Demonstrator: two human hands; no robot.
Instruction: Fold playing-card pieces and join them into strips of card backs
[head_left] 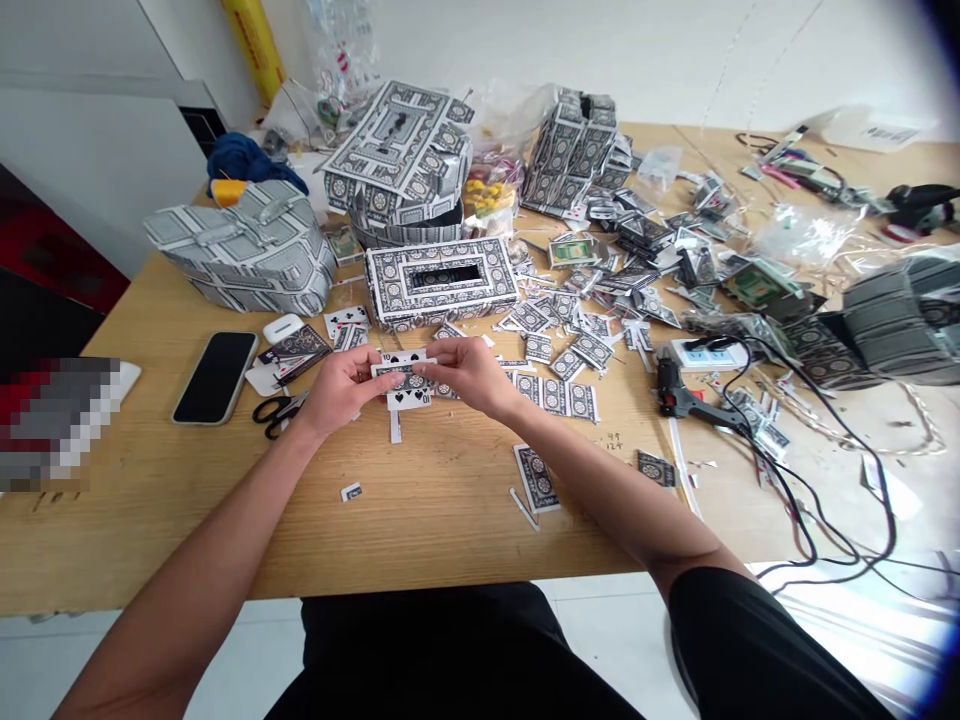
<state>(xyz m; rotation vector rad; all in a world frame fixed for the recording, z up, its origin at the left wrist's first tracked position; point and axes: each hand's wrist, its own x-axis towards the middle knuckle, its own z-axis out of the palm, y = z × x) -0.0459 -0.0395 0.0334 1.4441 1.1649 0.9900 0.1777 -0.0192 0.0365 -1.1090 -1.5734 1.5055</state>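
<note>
My left hand (341, 388) and my right hand (471, 372) meet above the wooden table, fingers closed on opposite ends of a folded playing card (405, 376). A ten of spades face (409, 399) shows below a patterned strip. Just behind my hands stands a rectangular box made of patterned cards (442, 308), with a slot in its top. Black scissors (276, 412) lie left of my left hand, partly under cards. A row of joined card pieces (555, 395) is to the right of my right hand.
A phone (216, 378) lies at left. Woven card baskets (247, 250) and a lidded card box (397, 150) stand behind. Many folded cards (637, 235) spread across the back right. A glue gun (686, 398), power strip (705, 355) and black cables (847, 430) are at right.
</note>
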